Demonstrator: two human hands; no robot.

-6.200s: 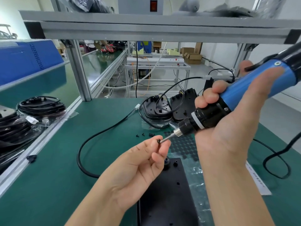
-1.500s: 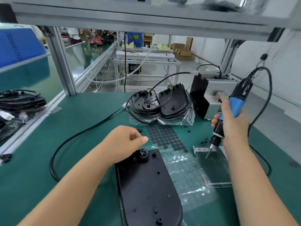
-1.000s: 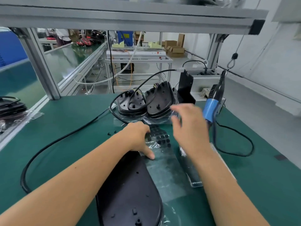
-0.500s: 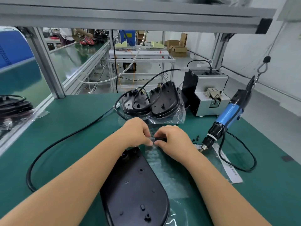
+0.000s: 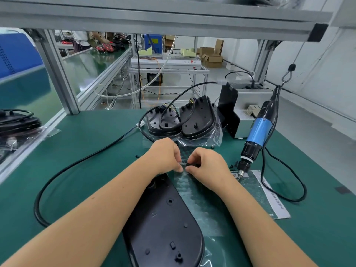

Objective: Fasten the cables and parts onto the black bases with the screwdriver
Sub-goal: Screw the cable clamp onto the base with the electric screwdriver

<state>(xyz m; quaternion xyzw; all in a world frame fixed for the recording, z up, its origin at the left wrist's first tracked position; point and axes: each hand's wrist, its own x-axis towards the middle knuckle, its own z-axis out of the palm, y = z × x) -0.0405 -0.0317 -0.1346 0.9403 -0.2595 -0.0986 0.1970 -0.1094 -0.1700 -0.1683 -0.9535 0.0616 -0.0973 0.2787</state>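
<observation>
- At the far left edge, coiled black cables in clear plastic bags [image 5: 17, 124] lie on a lower side shelf beyond the aluminium rail.
- A long thick black cable [image 5: 81, 162] loops across the green bench mat [image 5: 92, 135] from near the left forearm up to the stacked bases at the back.
- The large flat black plastic base [image 5: 163, 224] lies on the mat in the near centre, under the left forearm, its far tip just below the hands.
- The left hand [image 5: 163, 155] has its fingers curled, pinching the edge of a clear plastic sheet [image 5: 194, 191] of small black pads.
- The right hand [image 5: 208, 162], touching the left at the fingertips, pinches a small black part [image 5: 190, 164] between thumb and forefinger.
- Behind the hands, two more black bases wrapped in clear bags [image 5: 196, 122] stand tilted, with cable draped over them.
- To the right, the blue-and-black electric screwdriver [image 5: 256, 135] hangs tip-down from a hook, free of both hands, its bit just above a printed paper sheet [image 5: 273, 199].
- Behind it stands a grey metal box [image 5: 248, 105].
</observation>
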